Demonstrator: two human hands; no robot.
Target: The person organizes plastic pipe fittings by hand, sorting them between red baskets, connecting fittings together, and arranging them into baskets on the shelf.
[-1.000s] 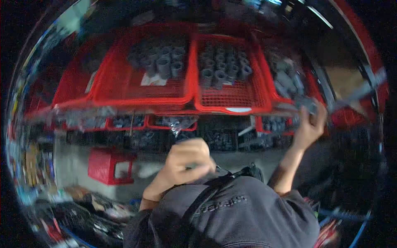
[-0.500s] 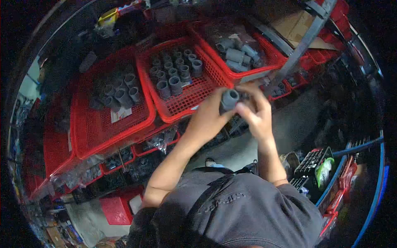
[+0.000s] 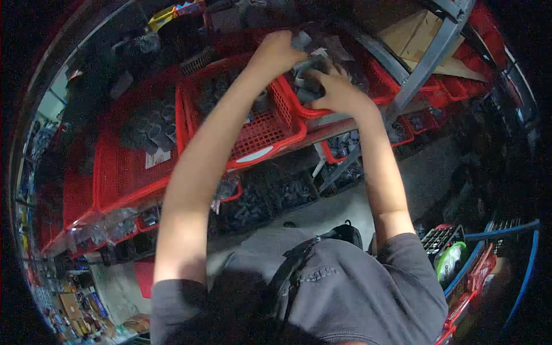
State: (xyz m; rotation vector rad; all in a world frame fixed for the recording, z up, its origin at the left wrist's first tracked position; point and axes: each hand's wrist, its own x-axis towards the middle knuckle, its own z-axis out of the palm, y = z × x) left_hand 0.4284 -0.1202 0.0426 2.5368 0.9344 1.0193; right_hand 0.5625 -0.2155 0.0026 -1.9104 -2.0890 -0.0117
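Note:
My left hand (image 3: 277, 56) reaches over the far left part of the right-hand red basket (image 3: 376, 86). Its fingers are closed round a grey plastic pipe fitting (image 3: 301, 40), whose end sticks out past the fingertips. Lower in the same basket is my right hand (image 3: 340, 92), fingers apart and curved over other grey pipe fittings (image 3: 307, 89). It touches or nearly touches them; its grip on any one piece does not show. The middle red basket (image 3: 267, 135) has more grey fittings, partly hidden by my left forearm.
On the left stands another red basket (image 3: 123, 190) with upright grey fittings (image 3: 158, 133) and a white label. A grey metal post (image 3: 428, 60) rises just right of my right hand, near cardboard (image 3: 411, 37). Bins of small parts (image 3: 270, 198) sit below.
Both hands have moved up and forward from in front of the baskets into the right-hand one. They held a fitting together before; now they are apart, the left farther back.

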